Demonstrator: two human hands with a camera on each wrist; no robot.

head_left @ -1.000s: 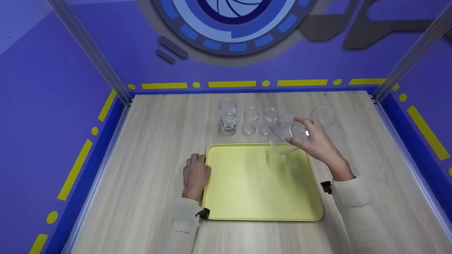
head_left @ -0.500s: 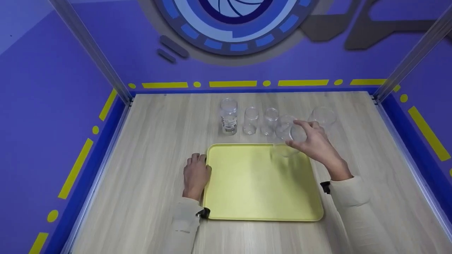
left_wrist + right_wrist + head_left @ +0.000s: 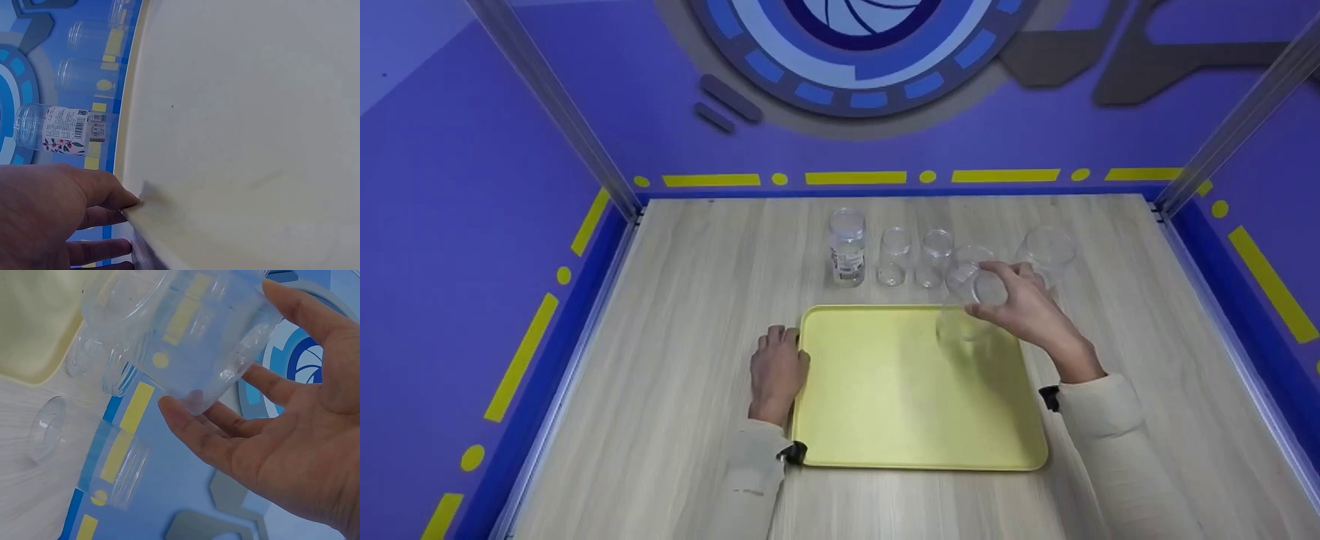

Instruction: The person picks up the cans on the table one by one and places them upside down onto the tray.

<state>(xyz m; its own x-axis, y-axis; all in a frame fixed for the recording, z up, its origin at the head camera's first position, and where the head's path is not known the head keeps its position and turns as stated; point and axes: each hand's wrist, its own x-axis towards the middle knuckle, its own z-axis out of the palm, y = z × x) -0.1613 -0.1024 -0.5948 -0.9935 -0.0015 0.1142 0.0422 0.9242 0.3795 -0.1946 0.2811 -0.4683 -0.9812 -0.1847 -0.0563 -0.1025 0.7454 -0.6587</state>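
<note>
A clear, empty-looking container (image 3: pixel 969 319) is held by my right hand (image 3: pixel 1031 315), thumb and fingers spread around one end. It hangs tilted over the back right part of the yellow tray (image 3: pixel 915 397); whether it touches the tray I cannot tell. In the right wrist view the fingers grip the transparent wall of this container (image 3: pixel 208 343). My left hand (image 3: pixel 776 375) grips the tray's left edge, and the left wrist view shows that hand (image 3: pixel 62 219) pinching the tray rim (image 3: pixel 125 112).
Behind the tray stand a clear labelled bottle (image 3: pixel 847 251), two slim clear jars (image 3: pixel 894 259) (image 3: pixel 934 259) and another clear container (image 3: pixel 969 262), partly overlapped by the held one. A wide clear container (image 3: pixel 1048 247) stands at the back right. Blue walls (image 3: pixel 885 157) enclose the table.
My right hand has moved slightly left and toward me, and the held container has come lower over the tray, less slanted than before. My left hand stays on the tray edge.
</note>
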